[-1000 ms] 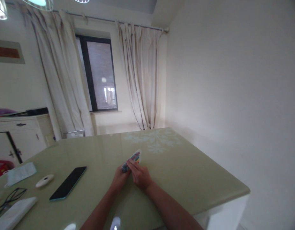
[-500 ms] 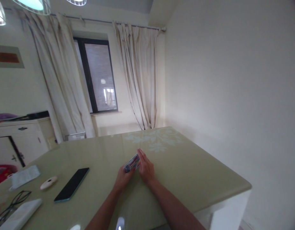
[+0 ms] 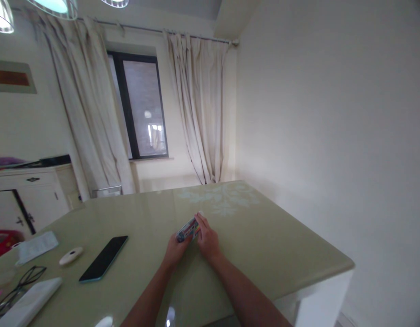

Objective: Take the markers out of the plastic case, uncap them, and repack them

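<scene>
A small oblong printed pack (image 3: 185,230), dark with red and blue patches, is held slanting over the table (image 3: 264,254). What kind of pack it is I cannot make out. My left hand (image 3: 176,250) is closed around its lower left end. At the far end, my right hand (image 3: 207,238) has its fingers together against the pack, partly covering it; its thumb side faces my left hand. Both forearms come in from the bottom edge.
Left on the table lie a phone (image 3: 104,259), an oval white object (image 3: 71,256), a pale sheet-like item (image 3: 37,246), glasses (image 3: 21,288) and a long white object (image 3: 27,302). Beyond stand a white cabinet (image 3: 42,195) and curtains (image 3: 199,109). A wall (image 3: 326,136) rises on the right.
The view has shifted slightly. My right fingers have moved a little along the far end of the pack, where a pale tip now shows; the left hand keeps its grip.
</scene>
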The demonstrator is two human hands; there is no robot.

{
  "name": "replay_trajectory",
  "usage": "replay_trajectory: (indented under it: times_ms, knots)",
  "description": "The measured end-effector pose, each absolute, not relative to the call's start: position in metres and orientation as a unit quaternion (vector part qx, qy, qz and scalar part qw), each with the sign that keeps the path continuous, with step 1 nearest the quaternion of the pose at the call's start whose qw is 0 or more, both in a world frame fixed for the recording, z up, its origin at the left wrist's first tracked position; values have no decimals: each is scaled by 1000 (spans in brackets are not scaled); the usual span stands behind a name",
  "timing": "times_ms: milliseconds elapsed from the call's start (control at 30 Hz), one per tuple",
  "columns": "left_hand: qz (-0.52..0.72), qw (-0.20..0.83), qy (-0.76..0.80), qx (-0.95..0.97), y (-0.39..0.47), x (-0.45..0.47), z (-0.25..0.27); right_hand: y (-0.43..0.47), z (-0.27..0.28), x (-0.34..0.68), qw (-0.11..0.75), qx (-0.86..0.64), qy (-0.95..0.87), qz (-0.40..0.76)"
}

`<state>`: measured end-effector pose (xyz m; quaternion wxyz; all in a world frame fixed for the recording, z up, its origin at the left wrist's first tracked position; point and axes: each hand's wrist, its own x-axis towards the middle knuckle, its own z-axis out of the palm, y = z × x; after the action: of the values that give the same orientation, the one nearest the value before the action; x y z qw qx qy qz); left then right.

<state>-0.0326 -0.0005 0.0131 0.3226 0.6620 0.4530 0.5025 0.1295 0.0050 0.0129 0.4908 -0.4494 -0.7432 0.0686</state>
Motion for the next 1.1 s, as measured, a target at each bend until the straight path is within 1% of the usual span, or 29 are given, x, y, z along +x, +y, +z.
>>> replay_trajectory:
  times_ms: [133, 267, 333, 467, 567, 667, 800, 933, 1100]
  knots:
    - [491, 294, 469, 673, -4, -29, 13, 2, 14, 132, 502, -451, -733, 80]
    - [475, 258, 477, 693, -9, -24, 12, 5, 11, 136, 531, -478, -693, 96]
    - [469, 239, 477, 704, -10, -22, 11, 8, 10, 140, 550, -511, -651, 115]
    - [459, 206, 462, 730, -13, -18, 8, 17, 11, 151, 575, -625, -509, 142]
    - [430, 176, 446, 765, -17, -15, 6, 21, 12, 159, 577, -659, -461, 141]
    - [395, 138, 447, 791, -20, -13, 4, 23, 13, 160, 568, -668, -458, 145]
    - [392, 116, 473, 780, -19, -13, 5, 21, 17, 152, 540, -675, -479, 152]
    - [389, 115, 504, 763, -17, -12, 6, 20, 23, 142, 505, -685, -503, 150]
    - [393, 130, 512, 752, -15, -13, 3, 20, 32, 141, 451, -722, -512, 117]
